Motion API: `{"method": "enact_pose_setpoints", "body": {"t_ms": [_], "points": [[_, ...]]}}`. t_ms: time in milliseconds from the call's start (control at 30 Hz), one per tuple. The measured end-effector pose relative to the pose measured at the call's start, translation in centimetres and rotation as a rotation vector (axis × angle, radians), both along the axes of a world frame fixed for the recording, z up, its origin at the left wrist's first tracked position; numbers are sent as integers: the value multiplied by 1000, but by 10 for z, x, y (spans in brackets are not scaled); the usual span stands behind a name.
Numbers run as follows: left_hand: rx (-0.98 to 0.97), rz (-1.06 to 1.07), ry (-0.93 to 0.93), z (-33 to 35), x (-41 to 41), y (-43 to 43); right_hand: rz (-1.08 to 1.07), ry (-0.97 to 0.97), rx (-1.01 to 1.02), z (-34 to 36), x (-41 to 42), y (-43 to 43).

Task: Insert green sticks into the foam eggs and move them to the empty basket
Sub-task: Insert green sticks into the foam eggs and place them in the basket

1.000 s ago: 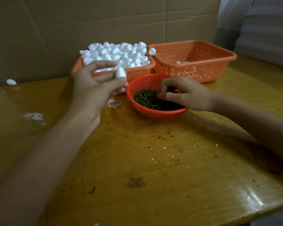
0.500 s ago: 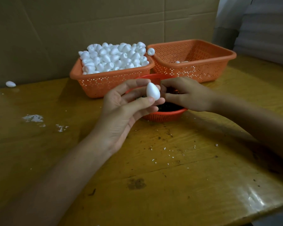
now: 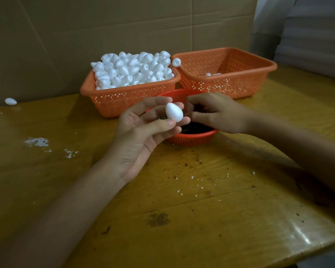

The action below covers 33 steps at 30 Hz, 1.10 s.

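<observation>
Now holding one foam egg (image 3: 174,114) in left hand (image 3: 141,132), above the round red basket (image 3: 191,140) mid-table.
Pinched between thumb and fingertips, palm up, remaining fingers loosely spread; sits at the fingertip end, just beside right hand (image 3: 219,113). Near-upright long axis, narrow end up, tipped slightly left. Right hand curled, fingertips together over green sticks (image 3: 195,128); can't tell if gripping one. Counting 3 baskets: 1 round red, 2 rectangular toward the table (image 3: 201,219) far edge. Left orange basket (image 3: 124,91) heaped, uncountable; right orange basket (image 3: 240,78) showing about two eggs. Plus 1 rim egg (image 3: 176,62) between them, 1 loose egg (image 3: 10,101) at far-left edge.
</observation>
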<state>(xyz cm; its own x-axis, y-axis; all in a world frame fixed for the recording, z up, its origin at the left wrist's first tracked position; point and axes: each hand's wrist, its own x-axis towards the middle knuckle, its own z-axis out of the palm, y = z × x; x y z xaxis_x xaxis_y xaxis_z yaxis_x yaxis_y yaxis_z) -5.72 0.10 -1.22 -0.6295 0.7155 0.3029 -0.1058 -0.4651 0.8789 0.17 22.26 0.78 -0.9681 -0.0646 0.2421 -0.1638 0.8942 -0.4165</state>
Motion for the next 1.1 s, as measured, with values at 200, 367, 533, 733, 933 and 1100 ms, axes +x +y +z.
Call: {"method": "enact_pose_setpoints", "body": {"t_ms": [200,367,533,733,933,1100], "points": [[10,-16,-4,-1,-1,-1,-12,11,1,-1,-1,1],[-20,-14,58,-2,0,-1,-9,3,-5,-1,0,0],[-35,-15,143,-4,0,-1,-9,4,4,-2,0,0],[-45,4,226,-7,0,-1,-13,-5,9,-1,-1,1],[-72,21,307,-7,-1,-1,-13,-10,10,-1,-1,1],[-88,30,365,-8,0,0,-5,-8,17,-2,-1,1]]}}
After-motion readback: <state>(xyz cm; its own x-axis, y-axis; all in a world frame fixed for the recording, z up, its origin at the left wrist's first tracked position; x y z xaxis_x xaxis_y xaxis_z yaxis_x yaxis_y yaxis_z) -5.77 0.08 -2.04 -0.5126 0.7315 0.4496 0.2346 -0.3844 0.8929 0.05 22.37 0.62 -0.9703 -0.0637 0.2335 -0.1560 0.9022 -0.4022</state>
